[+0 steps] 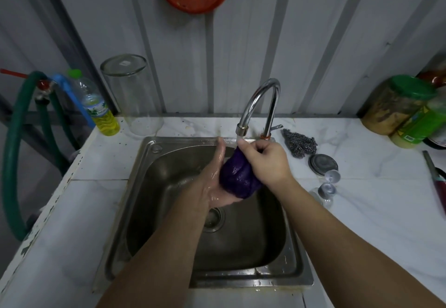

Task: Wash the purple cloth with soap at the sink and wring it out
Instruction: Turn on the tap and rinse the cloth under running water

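Step in hand: the person is rinsing or wetting the cloth [237, 177] under the tap [259, 107] — by my reading this is the washing stage, not yet the wringing, since the cloth is bunched and not twisted
Cloth: a dark purple wad, sitting over the back half of the sink [149, 266], just below the spout and above the drain [212, 218]
Water: a short stream is running from the spout onto the top of the cloth and the right fingers
Left hand [214, 177]: lying open, palm up and wet, fingers straight and pointing to the back rim, cupping the cloth from beneath and from the left
Right hand [264, 160]: its fingers are curling over the top of the wad and pinching it, knuckles toward the camera
Soap: no suds are showing on the cloth; whether soap is already in it I cannot tell — the bottle [100, 107] with yellow liquid is standing on the counter [362, 211] left of the sink, near the upturned glass jar [132, 95]
Next move: probably rubbing the cloth between both hands under the stream, then gripping each end and twisting in opposite ways over the basin so the water falls into the drain
Nearby: a steel scourer [300, 143] is lying right of the tap, well clear of the hands
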The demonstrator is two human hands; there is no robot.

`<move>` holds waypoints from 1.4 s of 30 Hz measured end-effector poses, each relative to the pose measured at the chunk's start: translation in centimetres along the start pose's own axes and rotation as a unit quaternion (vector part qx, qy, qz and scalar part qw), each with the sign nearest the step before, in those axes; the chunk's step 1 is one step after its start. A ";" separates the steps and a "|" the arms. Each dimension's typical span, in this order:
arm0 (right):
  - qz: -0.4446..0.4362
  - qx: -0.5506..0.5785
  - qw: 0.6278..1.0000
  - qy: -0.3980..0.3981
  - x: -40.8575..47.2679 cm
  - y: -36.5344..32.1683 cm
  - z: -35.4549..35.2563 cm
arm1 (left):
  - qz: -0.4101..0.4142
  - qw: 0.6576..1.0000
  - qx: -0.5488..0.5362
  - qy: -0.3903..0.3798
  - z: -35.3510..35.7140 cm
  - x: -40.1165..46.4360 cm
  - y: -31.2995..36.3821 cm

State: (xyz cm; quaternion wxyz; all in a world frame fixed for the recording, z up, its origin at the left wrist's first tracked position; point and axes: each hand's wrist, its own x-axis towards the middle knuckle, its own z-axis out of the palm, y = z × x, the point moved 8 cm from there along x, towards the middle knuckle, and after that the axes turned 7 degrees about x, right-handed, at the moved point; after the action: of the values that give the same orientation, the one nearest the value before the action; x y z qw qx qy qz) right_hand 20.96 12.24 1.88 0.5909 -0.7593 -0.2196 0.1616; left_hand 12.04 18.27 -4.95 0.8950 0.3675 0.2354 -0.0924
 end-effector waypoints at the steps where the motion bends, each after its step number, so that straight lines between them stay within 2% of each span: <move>1: 0.006 -0.019 1.000 0.008 0.5 0.1 0.0 | -0.008 1.000 0.026 -0.010 -0.1 0.0 -0.3; 5: 0.024 -0.035 0.999 0.003 1.5 0.2 0.9 | -0.026 0.987 0.152 -0.043 0.4 -1.0 -0.6; 7: 0.066 0.032 0.997 0.001 1.7 0.8 1.1 | -0.041 0.983 0.178 -0.010 0.0 -1.5 -0.5; 8: 0.118 0.099 0.988 -0.016 1.5 1.7 1.4 | -0.037 0.984 0.175 0.003 -0.1 -1.7 -0.3; 9: 0.185 0.182 0.964 -0.050 1.0 2.9 1.9 | -0.025 0.988 0.152 0.012 -0.1 -1.7 0.0; 11: 0.287 0.321 0.890 -0.152 -1.0 4.7 3.7 | -0.008 0.998 0.063 0.020 -0.1 -1.6 0.2; 13: 0.313 0.409 0.834 -0.197 -2.3 5.3 4.9 | -0.014 1.000 -0.012 0.019 0.2 -1.5 -0.2; 14: 0.308 0.435 0.824 -0.192 -2.3 5.5 4.9 | -0.020 0.999 -0.030 0.011 0.6 -1.4 -0.5; 17: 0.242 0.420 0.857 -0.175 -1.4 4.3 4.1 | -0.035 0.999 -0.021 -0.009 1.0 -1.2 -1.2; 20: 0.219 0.305 0.918 -0.130 -0.1 3.9 2.9 | -0.058 0.996 0.072 -0.017 1.2 -1.3 -1.4; 22: 0.175 0.208 0.957 -0.106 0.7 2.6 2.6 | -0.040 0.984 0.172 0.013 1.0 -1.2 -0.6; 24: 0.139 0.135 0.979 -0.069 1.1 1.3 2.3 | -0.014 0.963 0.256 0.080 0.5 -1.0 0.6; 26: 0.127 0.093 0.986 -0.048 1.1 0.2 2.3 | 0.019 0.915 0.377 0.143 0.1 -1.0 2.2; 28: 0.141 0.093 0.985 -0.031 1.5 0.4 2.6 | 0.058 0.849 0.497 0.171 0.7 -0.9 3.5; 30: 0.172 0.084 0.981 0.006 1.8 1.1 2.6 | 0.090 0.793 0.562 0.218 0.9 -1.0 4.1; 35: 0.216 0.132 0.967 0.036 1.7 1.6 2.5 | 0.135 0.733 0.578 0.333 0.4 -1.8 4.5; 36: 0.228 0.160 0.960 0.031 1.5 1.6 2.5 | 0.141 0.732 0.571 0.344 0.3 -2.0 4.6; 37: 0.240 0.196 0.950 0.027 1.3 1.6 2.5 | 0.143 0.752 0.547 0.340 0.1 -2.1 4.5; 39: 0.259 0.228 0.939 0.017 1.5 1.9 2.1 | 0.139 0.840 0.438 0.290 -0.3 -1.8 3.7; 40: 0.262 0.208 0.942 0.015 1.7 1.9 1.7 | 0.124 0.887 0.360 0.262 -0.4 -1.7 3.0; 42: 0.256 0.109 0.961 0.001 2.2 1.5 0.4 | 0.079 0.950 0.204 0.222 -0.5 -1.7 1.7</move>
State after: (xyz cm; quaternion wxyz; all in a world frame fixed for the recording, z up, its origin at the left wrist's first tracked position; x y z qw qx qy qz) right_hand 22.87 13.37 0.32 0.6093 -0.7212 0.0012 0.3296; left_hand 10.95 19.80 -3.40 0.7304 0.5712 0.3741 0.0167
